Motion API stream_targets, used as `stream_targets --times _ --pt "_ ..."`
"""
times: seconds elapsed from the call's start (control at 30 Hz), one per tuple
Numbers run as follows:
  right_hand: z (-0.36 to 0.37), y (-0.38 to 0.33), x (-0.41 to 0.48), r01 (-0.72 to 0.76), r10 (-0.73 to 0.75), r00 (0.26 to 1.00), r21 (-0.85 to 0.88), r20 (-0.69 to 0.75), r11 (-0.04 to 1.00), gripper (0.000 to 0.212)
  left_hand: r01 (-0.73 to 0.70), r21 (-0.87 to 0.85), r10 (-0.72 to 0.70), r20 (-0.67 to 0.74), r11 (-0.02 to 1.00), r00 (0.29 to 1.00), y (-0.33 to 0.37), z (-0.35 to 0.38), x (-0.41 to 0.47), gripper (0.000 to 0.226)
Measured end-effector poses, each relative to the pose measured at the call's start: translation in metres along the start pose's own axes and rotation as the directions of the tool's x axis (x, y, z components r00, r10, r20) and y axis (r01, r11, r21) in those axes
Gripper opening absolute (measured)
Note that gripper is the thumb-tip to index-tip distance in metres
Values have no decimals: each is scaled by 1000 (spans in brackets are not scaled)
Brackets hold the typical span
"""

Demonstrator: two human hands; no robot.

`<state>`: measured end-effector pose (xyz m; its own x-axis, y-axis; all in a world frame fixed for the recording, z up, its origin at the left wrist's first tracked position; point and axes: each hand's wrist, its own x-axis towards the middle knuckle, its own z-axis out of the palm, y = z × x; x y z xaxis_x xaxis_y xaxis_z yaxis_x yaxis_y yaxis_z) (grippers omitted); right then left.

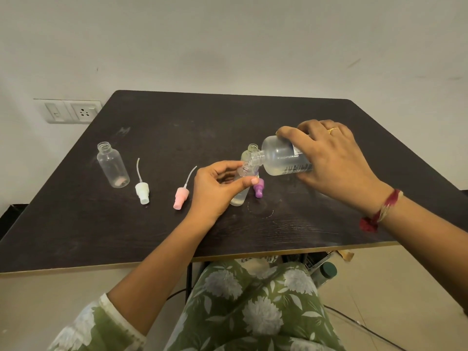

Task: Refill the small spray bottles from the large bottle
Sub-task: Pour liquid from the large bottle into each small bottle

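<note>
Head view, large bottle (281,158), small bottle (239,196), in hands (215,188) (336,158)

Your right hand (336,160) grips the large bottle (281,158), tipped almost level over the middle of the table (177,122). Its open neck meets the mouth of a small bottle (239,196) that your left hand (217,188) pinches near the shoulder — clear liquid sits in its lower part. Just behind the two necks stands a second small bottle (249,152), uncapped. A purple spray cap (259,189) lies just right of the held one. Toward the table's left edge a third small bottle (112,165) stands uncapped. Between it and your left hand lie a white spray cap (142,191) and a pink spray cap (180,197) — dip tubes pointing to the far edge.
</note>
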<state>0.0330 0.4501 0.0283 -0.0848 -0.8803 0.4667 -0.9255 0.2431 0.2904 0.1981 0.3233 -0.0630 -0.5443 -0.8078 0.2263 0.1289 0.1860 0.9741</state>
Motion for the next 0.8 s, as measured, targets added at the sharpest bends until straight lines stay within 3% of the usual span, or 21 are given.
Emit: stream_targets --times 0.37,0.57,0.8 --pt "-1 1 1 10 -10 1000 -13 -15 1000 66 4 -13 -5 -8 1000 1000 2 1 -1 57" --pt "0 2 1 16 -16 1000 -16 -19 1000 67 4 -4 -4 -8 1000 1000 3 1 -1 45" --pt "-1 2 1 15 -15 1000 -11 -16 1000 66 2 -14 -2 -7 1000 1000 4 2 -2 56"
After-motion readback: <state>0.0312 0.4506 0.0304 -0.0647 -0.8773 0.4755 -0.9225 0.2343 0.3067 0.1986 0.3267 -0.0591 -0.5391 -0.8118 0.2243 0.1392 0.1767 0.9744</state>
